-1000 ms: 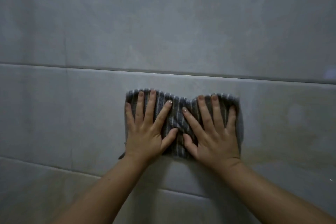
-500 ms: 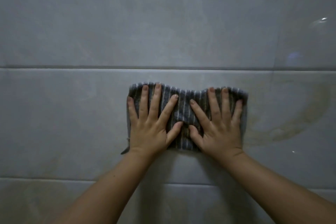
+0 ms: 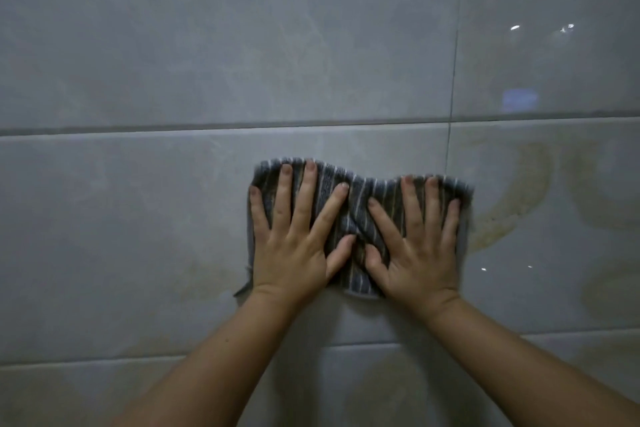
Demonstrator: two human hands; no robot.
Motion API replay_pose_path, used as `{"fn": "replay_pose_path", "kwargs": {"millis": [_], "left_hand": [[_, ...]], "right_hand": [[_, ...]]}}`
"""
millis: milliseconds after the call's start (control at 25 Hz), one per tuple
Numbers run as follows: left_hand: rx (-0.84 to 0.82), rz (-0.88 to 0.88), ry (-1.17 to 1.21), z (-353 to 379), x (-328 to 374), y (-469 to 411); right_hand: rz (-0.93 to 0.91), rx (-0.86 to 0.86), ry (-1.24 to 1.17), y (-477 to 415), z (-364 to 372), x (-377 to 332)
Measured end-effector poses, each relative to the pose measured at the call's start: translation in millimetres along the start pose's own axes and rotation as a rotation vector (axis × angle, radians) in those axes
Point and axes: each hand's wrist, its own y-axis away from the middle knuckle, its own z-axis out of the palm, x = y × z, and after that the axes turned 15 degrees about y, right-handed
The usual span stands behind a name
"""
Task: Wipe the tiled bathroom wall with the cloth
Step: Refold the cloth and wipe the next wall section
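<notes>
Filling the whole view is one glossy grey tiled wall [image 3: 173, 45], split into three rows by two horizontal grout lines [image 3: 138, 130] and cut on the right by one vertical grout line [image 3: 455, 45]. One brownish curved stain [image 3: 519, 191] arcs across the middle row, just right of the cloth. Two bare forearms reach up from the bottom edge.

One cloth [image 3: 360, 198], dark grey with thin pale stripes, lies flat against the middle row of tiles and is bunched into a crease at its centre. Two hands press on it side by side. The left hand [image 3: 294, 253] is flat, its five fingers straight and spread, covering the cloth's left half. The right hand [image 3: 419, 260] lies the same way on the right half. The two thumbs point at each other across the crease, close but apart. One small bluish reflection [image 3: 519, 101] sits on the upper right tile.
</notes>
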Motion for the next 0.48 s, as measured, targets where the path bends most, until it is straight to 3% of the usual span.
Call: {"fn": "replay_pose_path", "kwargs": {"millis": [120,280,480], "left_hand": [[-0.010,0.067,0.009,-5,-6,-18],[0.054,-0.076,0.026,-17,-13,-77],[0.023,-0.014,0.014,-8,-7,-22]], "right_hand": [[-0.049,0.016,-0.014,-19,-1,8],[0.052,0.021,-0.014,-83,-8,25],[0.075,0.013,-0.007,-18,0,2]]}}
